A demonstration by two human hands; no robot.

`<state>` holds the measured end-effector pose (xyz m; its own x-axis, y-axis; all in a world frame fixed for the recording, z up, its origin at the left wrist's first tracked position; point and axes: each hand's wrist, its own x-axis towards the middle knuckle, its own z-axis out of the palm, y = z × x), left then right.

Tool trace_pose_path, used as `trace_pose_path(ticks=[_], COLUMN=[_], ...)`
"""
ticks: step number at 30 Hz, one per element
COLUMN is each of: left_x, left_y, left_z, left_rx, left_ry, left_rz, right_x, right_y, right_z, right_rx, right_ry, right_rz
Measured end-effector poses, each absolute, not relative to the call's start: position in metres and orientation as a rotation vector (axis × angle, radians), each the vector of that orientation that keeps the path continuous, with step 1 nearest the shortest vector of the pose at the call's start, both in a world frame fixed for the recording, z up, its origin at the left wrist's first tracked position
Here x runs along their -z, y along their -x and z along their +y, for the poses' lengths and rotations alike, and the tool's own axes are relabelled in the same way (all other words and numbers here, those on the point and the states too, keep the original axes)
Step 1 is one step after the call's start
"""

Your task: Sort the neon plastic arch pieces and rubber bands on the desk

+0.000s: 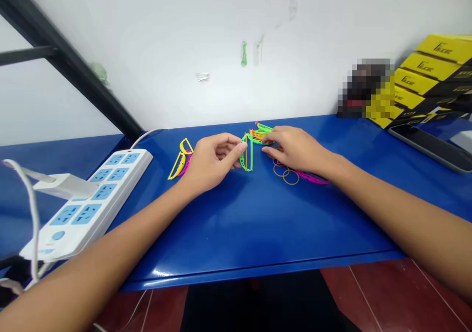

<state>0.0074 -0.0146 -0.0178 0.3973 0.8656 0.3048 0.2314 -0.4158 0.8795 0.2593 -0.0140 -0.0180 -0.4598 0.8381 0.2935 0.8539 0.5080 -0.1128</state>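
Note:
My left hand [216, 160] pinches a small green bow-shaped plastic piece [251, 152] between thumb and fingers, held upright above the table; an orange strip shows inside its frame. Over a loose pile of green and orange plastic pieces [262, 134] lies my right hand [291, 147], its thumb and fingertips apart and touching the pile. Several thin tan rubber bands [291, 176] rest under and beside that hand, along with a magenta piece [313, 178]. To the left of my left hand are yellow bow-shaped pieces [179, 165] and a magenta one [187, 164], partly hidden.
A white power strip [121, 174] with a plugged-in adapter [66, 189] and cables lies at the left. Yellow-and-black boxes [431, 69] are stacked at the back right, near a dark phone [435, 147]. A white wall [228, 27] backs the blue table [239, 228].

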Motion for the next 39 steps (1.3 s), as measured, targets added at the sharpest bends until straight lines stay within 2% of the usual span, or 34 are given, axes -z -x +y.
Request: trace_pose_path(ticks=[5, 14, 24, 39], left_x=[0.017, 0.018, 0.021, 0.019], left_y=[-0.008, -0.005, -0.007, -0.011], left_z=[-0.017, -0.019, -0.022, -0.031], left_rx=[-1.032, -1.002, -0.911, -0.728], left_ry=[-1.925, -2.045, -2.285, -2.51], left_rz=[0.954, 0.979, 0.925, 0.768], right_x=[0.018, 0.009, 0.007, 0.012], right_y=[-0.257, -0.259, -0.259, -0.261], right_z=[-0.015, -0.018, -0.017, -0.017], right_rx=[-0.009, 0.1, -0.088, -0.051], right_ry=[1.424, 1.648, 1.582, 1.511], right_rz=[-2.529, -2.518, -2.536, -2.573])
